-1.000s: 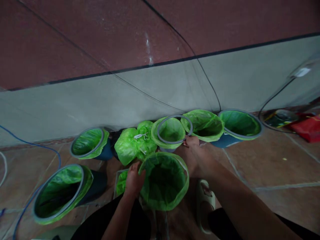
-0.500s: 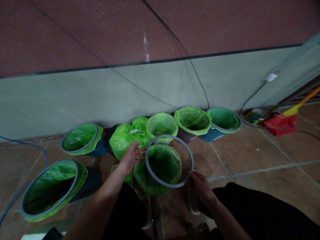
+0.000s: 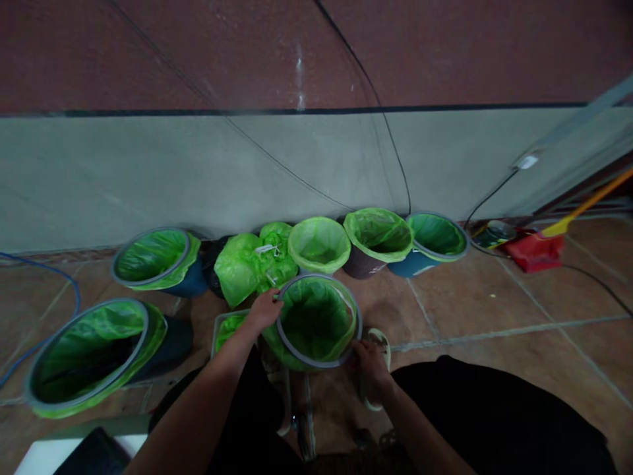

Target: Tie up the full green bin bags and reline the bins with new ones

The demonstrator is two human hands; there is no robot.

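A grey ring [image 3: 283, 340] lies over the mouth of a trash bin lined with a green bag [image 3: 316, 316], between my feet. My left hand [image 3: 266, 309] grips the ring at its upper left edge, fingers closed round it. At the lower right edge, my right hand [image 3: 370, 363] pinches the same ring. The green liner's edge shows outside the ring at the lower left. The bin's own body is hidden under the liner.
Along the wall stand a pale-lined bin [image 3: 319, 244], a brown bin [image 3: 363, 265], a blue bin [image 3: 415, 262] and knotted green bags [image 3: 242, 264]. Two ringed bins [image 3: 185, 280] [image 3: 173, 343] stand left. A red dustpan [image 3: 537, 251] lies right; a blue hose [image 3: 74, 290] runs along the left.
The ring has moved down and left onto the lined bin's mouth. My left hand, open beside the ring before, has closed on its edge. The right hand kept its hold.
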